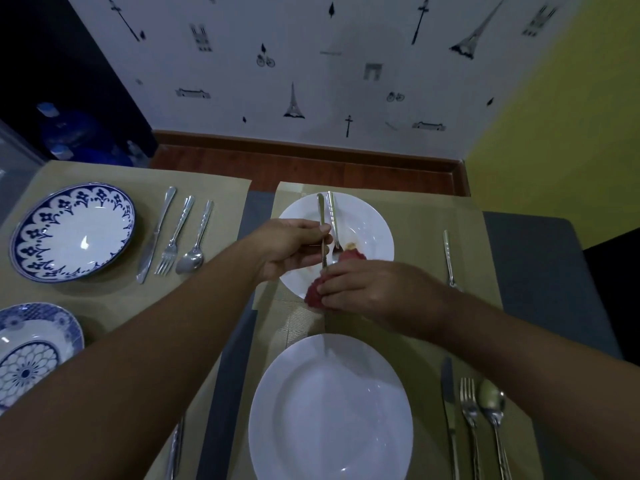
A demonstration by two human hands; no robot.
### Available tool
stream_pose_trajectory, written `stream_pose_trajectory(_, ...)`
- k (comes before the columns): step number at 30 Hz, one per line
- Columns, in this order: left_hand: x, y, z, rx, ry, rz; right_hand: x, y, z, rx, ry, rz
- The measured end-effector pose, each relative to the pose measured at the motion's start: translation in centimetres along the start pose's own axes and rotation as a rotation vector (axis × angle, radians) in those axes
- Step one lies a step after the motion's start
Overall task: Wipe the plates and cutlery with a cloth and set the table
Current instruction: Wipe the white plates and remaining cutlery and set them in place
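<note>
My left hand (pixel 292 247) grips a knife (pixel 322 216) and a fork (pixel 333 220) together by their handles, above a white plate (pixel 374 223) that carries a small food smear. My right hand (pixel 367 289) clutches a red cloth (pixel 313 292) wrapped around the knife's lower end at the plate's near rim. A second white plate (pixel 329 410) lies in front of me, with a knife (pixel 448 403), fork (pixel 469 410) and spoon (pixel 491 407) laid to its right.
On the left placemat (pixel 225 188) sits a blue-patterned plate (pixel 72 233) with a knife (pixel 156 237), fork (pixel 175 237) and spoon (pixel 195 244) beside it. Another blue plate (pixel 31 351) lies at the lower left. One piece of cutlery (pixel 449 258) rests right of the far white plate.
</note>
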State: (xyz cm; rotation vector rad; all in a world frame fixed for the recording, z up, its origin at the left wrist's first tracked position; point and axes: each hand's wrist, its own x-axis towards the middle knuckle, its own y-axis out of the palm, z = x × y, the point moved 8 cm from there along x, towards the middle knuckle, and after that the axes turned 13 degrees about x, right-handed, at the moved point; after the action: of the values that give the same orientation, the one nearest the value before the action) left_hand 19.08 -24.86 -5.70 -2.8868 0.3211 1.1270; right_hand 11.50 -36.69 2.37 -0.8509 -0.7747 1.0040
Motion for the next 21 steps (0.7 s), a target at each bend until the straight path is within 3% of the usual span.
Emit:
stream_pose_trajectory(8, 0.7, 2.2, -1.0, 0.148, 0.022, -0.137, -3.1, -2.2, -0.4, -0.04, 0.062, -0.053)
stream_pose_trajectory(14, 2.8, 8.6, -2.1, 0.281, 0.086, -0.171, -9.6, -1.7, -1.7, -0.035, 0.186, -0.009)
stream_pose_trajectory(21, 6.5, 14.8, -1.5, 0.456, 0.113, -0.301, -15.9, -2.0, -3.4, -0.051, 0.155, -0.063)
